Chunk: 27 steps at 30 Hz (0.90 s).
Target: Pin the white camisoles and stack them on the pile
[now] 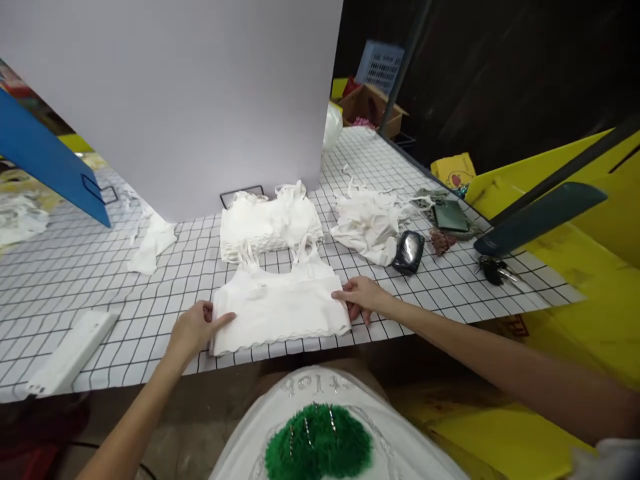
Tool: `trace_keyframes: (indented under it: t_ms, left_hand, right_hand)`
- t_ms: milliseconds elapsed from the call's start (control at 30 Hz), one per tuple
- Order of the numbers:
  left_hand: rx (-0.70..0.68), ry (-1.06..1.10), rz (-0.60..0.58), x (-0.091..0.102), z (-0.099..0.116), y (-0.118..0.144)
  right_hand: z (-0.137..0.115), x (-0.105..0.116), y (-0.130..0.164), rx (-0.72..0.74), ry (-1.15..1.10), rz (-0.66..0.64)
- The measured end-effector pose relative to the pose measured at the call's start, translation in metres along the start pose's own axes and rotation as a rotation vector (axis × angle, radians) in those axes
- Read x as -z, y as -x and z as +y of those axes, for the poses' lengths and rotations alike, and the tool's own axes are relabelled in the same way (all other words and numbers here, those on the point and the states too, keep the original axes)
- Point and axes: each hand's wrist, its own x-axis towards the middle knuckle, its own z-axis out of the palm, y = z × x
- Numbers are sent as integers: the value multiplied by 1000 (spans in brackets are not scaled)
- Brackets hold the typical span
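Observation:
A small stack of white camisole tops [280, 307] lies flat near the table's front edge, straps pointing away from me. My left hand [195, 327] grips its left side, thumb on top and fingers at the edge. At the opposite side, my right hand [361, 298] pinches the edge with the thumb above and the fingers below. Just behind lies a thicker, neat pile of white camisoles [270, 223]. A loose heap of white camisoles [370, 223] is to the right of that pile.
A tall pale panel [200, 100] stands behind the piles. Rightward lie a black shiny packet [409, 253], a phone [450, 215], keys [495, 270] and a dark upright holder [540, 217]. On the left are a white power strip [75, 350], a white cloth [154, 243] and a blue board [50, 157].

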Motion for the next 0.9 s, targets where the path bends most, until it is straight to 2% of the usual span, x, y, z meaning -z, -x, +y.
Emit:
trace_keyframes:
  t_ms: [67, 167, 267, 400, 567, 700, 800, 900]
  left_hand:
    - [-7, -5, -33, -3, 11, -1]
    - [-24, 62, -41, -8, 17, 3]
    - [-49, 163, 7, -11, 13, 8]
    - [-58, 309, 19, -12, 7, 4]
    - [-65, 420, 66, -25, -3, -7]
    - [-95, 376, 137, -31, -6, -5]
    - [-107, 267, 155, -29, 1, 1]
    - [-112, 190, 155, -25, 9, 8]
  right_hand:
    - [-8, -9, -5, -21, 45, 16]
    - [-9, -16, -7, 26, 139, 30]
    - [-5, -17, -5, 75, 138, 84]
    - [-6, -21, -4, 54, 62, 193]
    - [-13, -34, -5, 45, 219, 208]
    - [-15, -37, 2, 59, 146, 251]
    - [-15, -36, 4, 26, 25, 240]
    - [-16, -40, 3, 59, 60, 204]
